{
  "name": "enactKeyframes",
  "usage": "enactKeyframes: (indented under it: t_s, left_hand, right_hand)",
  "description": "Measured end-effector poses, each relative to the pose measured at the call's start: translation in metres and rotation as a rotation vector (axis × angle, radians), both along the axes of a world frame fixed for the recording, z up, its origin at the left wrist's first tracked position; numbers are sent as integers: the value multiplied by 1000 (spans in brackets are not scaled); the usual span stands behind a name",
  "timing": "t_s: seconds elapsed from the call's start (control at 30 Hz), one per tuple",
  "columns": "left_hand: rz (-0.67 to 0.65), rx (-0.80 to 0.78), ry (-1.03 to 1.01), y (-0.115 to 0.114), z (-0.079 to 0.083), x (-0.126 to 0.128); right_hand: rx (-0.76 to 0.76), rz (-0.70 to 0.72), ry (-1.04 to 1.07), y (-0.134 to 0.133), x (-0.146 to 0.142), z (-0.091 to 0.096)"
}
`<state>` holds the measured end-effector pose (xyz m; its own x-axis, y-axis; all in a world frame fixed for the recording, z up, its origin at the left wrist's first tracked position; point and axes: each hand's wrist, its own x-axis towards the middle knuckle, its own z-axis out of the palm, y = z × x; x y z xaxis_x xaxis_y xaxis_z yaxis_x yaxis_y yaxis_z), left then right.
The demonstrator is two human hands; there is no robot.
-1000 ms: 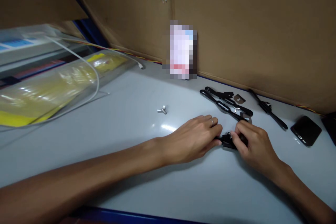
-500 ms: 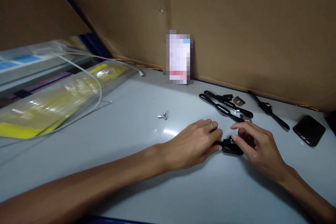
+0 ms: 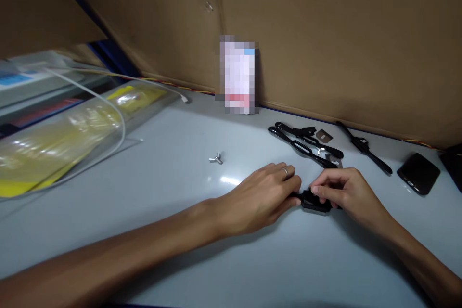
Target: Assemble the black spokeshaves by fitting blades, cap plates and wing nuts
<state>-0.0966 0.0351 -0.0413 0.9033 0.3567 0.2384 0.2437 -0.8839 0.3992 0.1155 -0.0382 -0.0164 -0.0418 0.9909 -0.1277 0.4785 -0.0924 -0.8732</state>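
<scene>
My left hand (image 3: 265, 197), with a ring on one finger, is closed around one handle of a black spokeshave (image 3: 315, 208) lying low over the table. Thumb and fingertips of my right hand (image 3: 344, 190) are pinched together at the middle of that spokeshave, over the spot where a small silver screw showed; the fingers now cover it. A loose silver wing screw (image 3: 216, 158) lies on the table beyond my left forearm. Behind my hands are two black spokeshave bodies (image 3: 301, 147) and a flat metal blade (image 3: 324, 135).
A further spokeshave (image 3: 364, 147) and a dark rounded device (image 3: 418, 173) lie at the right. A blurred white card (image 3: 239, 77) leans on the cardboard wall (image 3: 325, 33). Clear plastic bags with yellow (image 3: 72, 149) and a white cable (image 3: 121, 115) occupy the left side.
My right fingers have gone from spread to pinched over the spokeshave's middle. My left hand keeps its hold. The whole view has shifted slightly.
</scene>
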Motion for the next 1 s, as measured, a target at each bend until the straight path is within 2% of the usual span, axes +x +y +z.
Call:
enactKeyframes:
  t_s: [0.13, 0.33, 0.47, 0.57, 0.67, 0.8, 0.87, 0.93, 1.0]
  left_hand:
    - [10, -44, 4, -1, 1, -1]
    - [18, -33, 4, -1, 2, 0]
    - [9, -34, 8, -1, 2, -1]
    - [9, -30, 10, -1, 2, -1]
    - [6, -20, 7, -1, 1, 0]
    - [6, -10, 4, 0, -1, 0]
    - [5, -7, 5, 0, -1, 0]
    - [3, -2, 7, 0, -2, 0]
    - [5, 2, 10, 0, -1, 1]
  right_hand:
    - [51, -11, -94, -3, 0, -2]
    - [446, 110, -627, -13, -2, -13]
    - [582, 45, -791, -17, -6, -23]
    - [543, -20, -762, -17, -7, -21]
    - [454, -85, -594, -14, -4, -11]
    - [337, 41, -299, -9, -1, 0]
    - [251, 46, -213, -6, -2, 0]
    - [193, -4, -202, -5, -2, -2]
    - [216, -34, -289, -6, -1, -4]
